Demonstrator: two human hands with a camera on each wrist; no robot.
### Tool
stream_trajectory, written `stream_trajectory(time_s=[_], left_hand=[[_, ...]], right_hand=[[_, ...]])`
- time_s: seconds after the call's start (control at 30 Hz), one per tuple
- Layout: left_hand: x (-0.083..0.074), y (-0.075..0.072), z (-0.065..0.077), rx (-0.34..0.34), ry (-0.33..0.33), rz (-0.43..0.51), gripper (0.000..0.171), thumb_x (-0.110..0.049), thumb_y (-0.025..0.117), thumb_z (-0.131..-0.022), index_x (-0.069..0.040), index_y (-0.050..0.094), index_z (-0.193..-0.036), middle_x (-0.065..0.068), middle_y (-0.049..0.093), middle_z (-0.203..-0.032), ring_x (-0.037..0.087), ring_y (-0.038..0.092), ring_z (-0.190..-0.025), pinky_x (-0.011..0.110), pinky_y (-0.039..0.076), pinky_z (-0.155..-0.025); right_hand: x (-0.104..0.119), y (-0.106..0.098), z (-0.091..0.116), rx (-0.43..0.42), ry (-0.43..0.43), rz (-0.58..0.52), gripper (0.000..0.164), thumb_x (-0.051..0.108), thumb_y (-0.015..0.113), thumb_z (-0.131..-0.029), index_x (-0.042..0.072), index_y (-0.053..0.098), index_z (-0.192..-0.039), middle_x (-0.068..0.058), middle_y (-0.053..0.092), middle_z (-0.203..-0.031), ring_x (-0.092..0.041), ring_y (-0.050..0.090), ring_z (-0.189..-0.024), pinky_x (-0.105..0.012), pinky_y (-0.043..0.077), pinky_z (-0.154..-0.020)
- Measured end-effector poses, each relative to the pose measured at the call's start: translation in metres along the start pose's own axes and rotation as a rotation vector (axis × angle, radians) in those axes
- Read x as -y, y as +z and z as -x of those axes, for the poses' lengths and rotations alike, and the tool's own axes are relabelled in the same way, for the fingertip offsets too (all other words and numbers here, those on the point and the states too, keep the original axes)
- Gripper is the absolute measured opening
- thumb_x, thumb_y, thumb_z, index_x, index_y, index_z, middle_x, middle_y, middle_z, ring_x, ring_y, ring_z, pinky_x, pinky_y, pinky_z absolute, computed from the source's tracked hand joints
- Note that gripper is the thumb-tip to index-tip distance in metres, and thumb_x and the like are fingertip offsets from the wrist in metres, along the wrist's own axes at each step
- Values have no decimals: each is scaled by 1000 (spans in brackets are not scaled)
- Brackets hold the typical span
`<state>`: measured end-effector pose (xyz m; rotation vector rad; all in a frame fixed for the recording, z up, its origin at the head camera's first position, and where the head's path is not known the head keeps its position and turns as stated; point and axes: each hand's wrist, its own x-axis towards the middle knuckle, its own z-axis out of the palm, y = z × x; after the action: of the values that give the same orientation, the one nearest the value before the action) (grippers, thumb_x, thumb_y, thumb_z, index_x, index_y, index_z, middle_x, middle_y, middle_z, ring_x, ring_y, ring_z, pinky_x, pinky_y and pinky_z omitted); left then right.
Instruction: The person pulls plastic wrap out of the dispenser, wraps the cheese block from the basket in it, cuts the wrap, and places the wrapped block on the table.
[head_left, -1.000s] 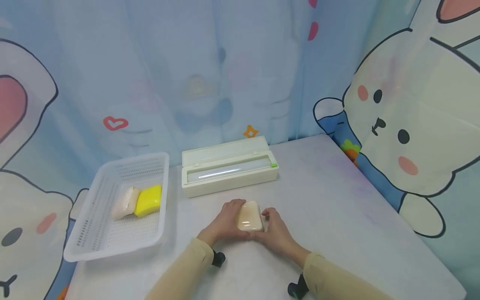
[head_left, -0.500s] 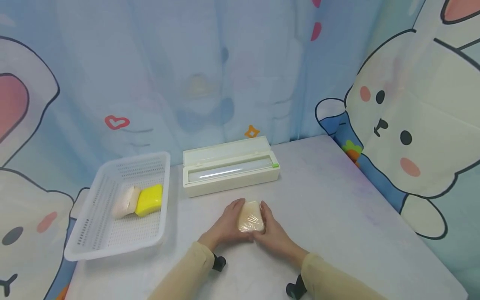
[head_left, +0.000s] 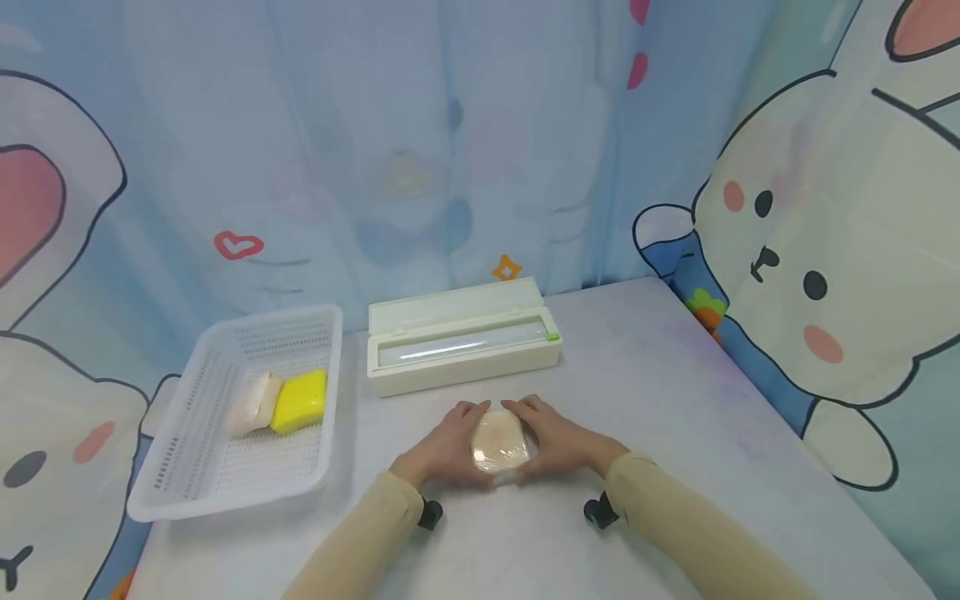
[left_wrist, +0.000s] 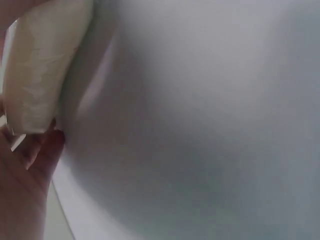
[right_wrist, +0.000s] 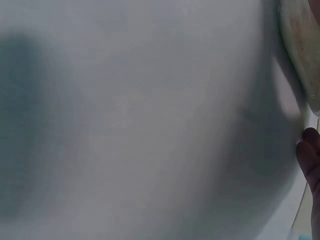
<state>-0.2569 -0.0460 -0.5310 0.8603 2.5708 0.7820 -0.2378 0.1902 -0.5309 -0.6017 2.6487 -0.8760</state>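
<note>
Right hand (head_left: 558,439), fingers shifted to the far edge, now grips the cream, rounded, clear-film-wrapped block (head_left: 498,440) opposite the gripping left hand (head_left: 448,446); hold seems evener.

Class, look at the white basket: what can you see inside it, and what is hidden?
Inside the white basket, a yellow block and a pale pinkish block lie side by side. Whatever is directly beneath them is covered.

Curtained nook, room type unclear, rabbit-print drapes (head_left: 330,158), pale table (head_left: 675,417)
</note>
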Motion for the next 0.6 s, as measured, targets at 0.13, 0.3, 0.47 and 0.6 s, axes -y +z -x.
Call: stream_trajectory(time_s=[0.13, 0.3, 0.47, 0.6], left_hand=[[-1, 3, -4, 11, 32, -21, 104, -36, 92, -63, -9, 41, -149, 13, 42, -151, 27, 47, -133, 42, 47, -110], [-3, 8, 0, -5, 49, -10, 116, -41, 95, -61, -5, 35, -153, 14, 44, -152, 29, 45, -137, 43, 44, -114], [-3, 14, 2, -94, 65, -21, 104, -38, 94, -63, -4, 43, -146, 10, 54, -140, 29, 45, -133, 41, 44, -113], [-1, 14, 3, -95, 79, -44, 99, -38, 91, -66, -4, 43, -146, 11, 54, -141, 28, 46, -133, 41, 44, -113]], right_hand=[[-1, -2, -6, 20, -57, 37, 103, 48, 92, -68, 7, 44, -149, -11, 46, -147, -30, 45, -138, -53, 40, -117], [-3, 4, -4, -8, -62, 106, 92, 45, 88, -73, 7, 47, -146, -7, 53, -146, -26, 49, -135, -49, 43, -115], [-1, 3, 1, -2, -72, 104, 102, 50, 85, -75, 6, 39, -154, -10, 49, -152, -28, 48, -139, -51, 42, -116], [-3, 0, 2, 24, -84, 94, 112, 59, 86, -71, 7, 35, -156, -11, 46, -156, -30, 45, -143, -53, 40, -117]])
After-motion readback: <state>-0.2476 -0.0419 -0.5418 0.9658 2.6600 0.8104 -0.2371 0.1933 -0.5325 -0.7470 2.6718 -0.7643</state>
